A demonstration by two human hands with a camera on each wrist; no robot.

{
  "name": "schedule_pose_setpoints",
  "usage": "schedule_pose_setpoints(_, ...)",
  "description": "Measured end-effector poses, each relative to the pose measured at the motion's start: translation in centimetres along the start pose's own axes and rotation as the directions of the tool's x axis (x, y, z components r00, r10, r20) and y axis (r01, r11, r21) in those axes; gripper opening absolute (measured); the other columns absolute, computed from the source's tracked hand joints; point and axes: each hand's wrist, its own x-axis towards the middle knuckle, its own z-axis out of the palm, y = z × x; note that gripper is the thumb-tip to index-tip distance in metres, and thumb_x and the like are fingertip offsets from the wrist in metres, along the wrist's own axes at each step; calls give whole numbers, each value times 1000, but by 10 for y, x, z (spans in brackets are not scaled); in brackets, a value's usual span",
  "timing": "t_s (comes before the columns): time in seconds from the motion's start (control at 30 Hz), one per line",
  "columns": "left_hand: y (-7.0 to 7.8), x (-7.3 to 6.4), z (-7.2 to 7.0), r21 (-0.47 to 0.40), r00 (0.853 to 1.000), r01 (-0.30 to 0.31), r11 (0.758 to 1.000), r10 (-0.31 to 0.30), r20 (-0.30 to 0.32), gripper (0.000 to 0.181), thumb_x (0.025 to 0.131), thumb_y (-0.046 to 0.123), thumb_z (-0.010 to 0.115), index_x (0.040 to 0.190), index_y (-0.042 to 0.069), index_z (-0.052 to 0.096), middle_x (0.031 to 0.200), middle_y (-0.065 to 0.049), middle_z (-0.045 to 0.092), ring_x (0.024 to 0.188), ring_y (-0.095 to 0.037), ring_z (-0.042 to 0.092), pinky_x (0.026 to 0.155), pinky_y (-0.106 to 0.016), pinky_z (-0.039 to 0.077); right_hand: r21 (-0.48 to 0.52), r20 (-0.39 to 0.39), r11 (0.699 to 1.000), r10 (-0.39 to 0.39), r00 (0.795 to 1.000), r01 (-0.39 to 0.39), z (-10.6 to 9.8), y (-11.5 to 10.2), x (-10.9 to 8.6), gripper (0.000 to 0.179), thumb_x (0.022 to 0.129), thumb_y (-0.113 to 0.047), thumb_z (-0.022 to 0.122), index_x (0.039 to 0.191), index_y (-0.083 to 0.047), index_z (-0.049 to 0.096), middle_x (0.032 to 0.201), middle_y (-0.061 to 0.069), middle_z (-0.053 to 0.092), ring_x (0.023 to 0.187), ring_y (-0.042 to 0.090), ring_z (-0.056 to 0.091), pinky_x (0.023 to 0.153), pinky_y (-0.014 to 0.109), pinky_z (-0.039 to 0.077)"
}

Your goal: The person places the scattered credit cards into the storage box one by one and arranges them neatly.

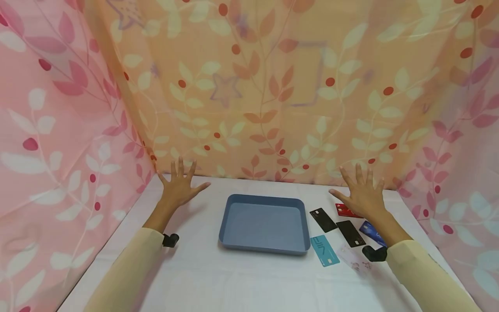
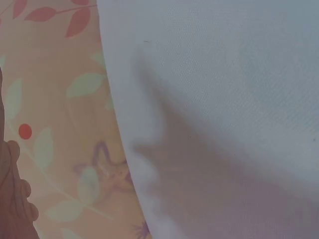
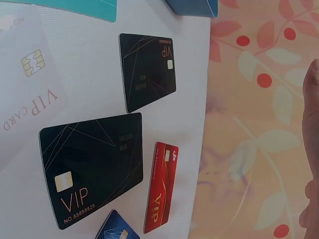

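Note:
My left hand (image 1: pixel 177 189) is raised with spread fingers over the left back of the table, holding nothing. Above the cards at the right, my right hand (image 1: pixel 364 197) also has its fingers spread and grips nothing. Between the hands lies a shallow blue-grey tray (image 1: pixel 263 249) with a bare floor. Right of it are two black VIP cards (image 3: pixel 92 169), a red card (image 3: pixel 162 186), a blue card (image 1: pixel 372 233), a teal card (image 1: pixel 325 250) and a pale card (image 3: pixel 32 84). The right forearm partly covers the blue card in the head view.
A white cloth covers the table (image 1: pixel 195 281). Leaf-patterned curtains stand behind it (image 1: pixel 257 86) and at the left (image 1: pixel 58 151) and right (image 1: pixel 468 173). Each wrist carries a black strap mount (image 1: pixel 170 240). In the left wrist view, a hand's shadow falls on the cloth.

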Motion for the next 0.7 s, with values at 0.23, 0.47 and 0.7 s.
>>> schedule_pose_setpoints(0.23,6,-2,-1,-12,1000,-11,1000,11,10,105,85,88,37,164,31,-3,167,-22,-16,151,-45,-18,102,-85,-17,1,-4,1000,-6,1000,6,0,2,-1,97,89,-77,48,164,-26,13,166,28,-1,147,59,-8,106,73,-24)
schedule_pose_setpoints(0.47,13,-14,6,-173,996,-68,982,78,48,103,86,82,50,164,33,3,167,-15,-21,153,-44,-10,106,-86,3,43,-5,999,-4,1000,4,-2,-1,-11,95,93,-75,43,165,-26,7,166,27,-7,148,53,-14,107,72,-25)
schedule_pose_setpoints(0.7,23,-29,13,-360,982,-131,924,171,83,98,86,72,63,164,36,14,170,-15,-6,147,-53,22,104,-77,35,74,-3,997,-25,1000,25,-3,-6,-28,90,97,-69,43,165,-26,2,166,25,-11,148,56,-5,108,75,-20)
